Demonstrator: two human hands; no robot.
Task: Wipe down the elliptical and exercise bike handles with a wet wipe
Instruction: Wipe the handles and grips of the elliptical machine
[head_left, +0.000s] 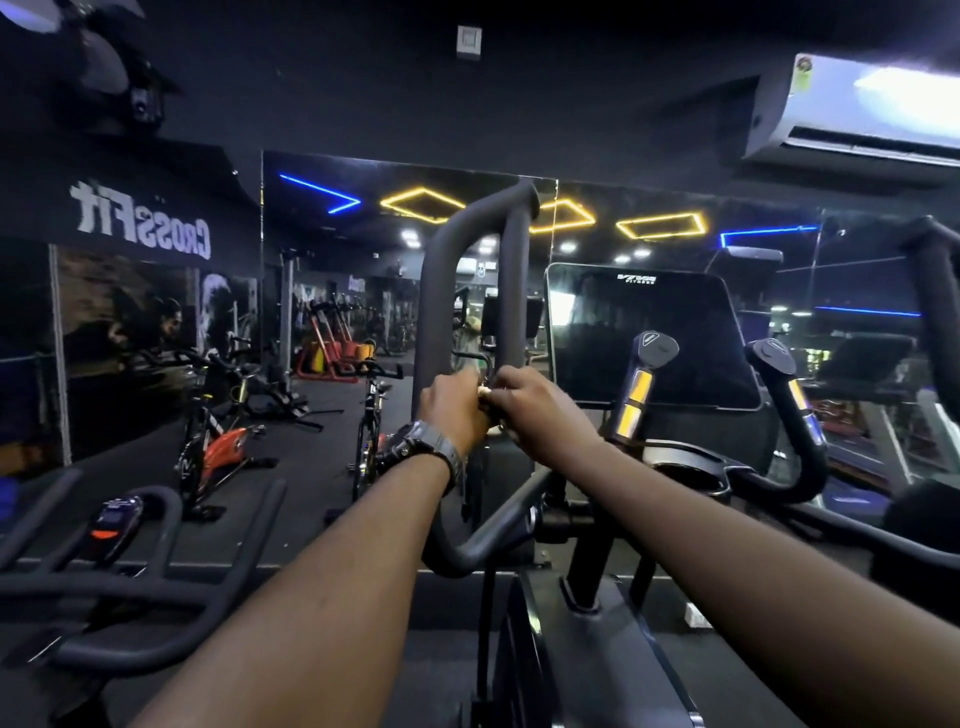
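Forearms reach forward; both hands meet at elliptical handle (511, 291); console (649, 332) beside.

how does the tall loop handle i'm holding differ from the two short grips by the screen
The tall loop handle is plain matte black and bends into a closed loop rising above the screen. The two short grips are stubby posts with shiny yellowish metal plates and capped tops. The left hand and right hand are on the loop; the short grips are untouched. Both are dark and stand upright.
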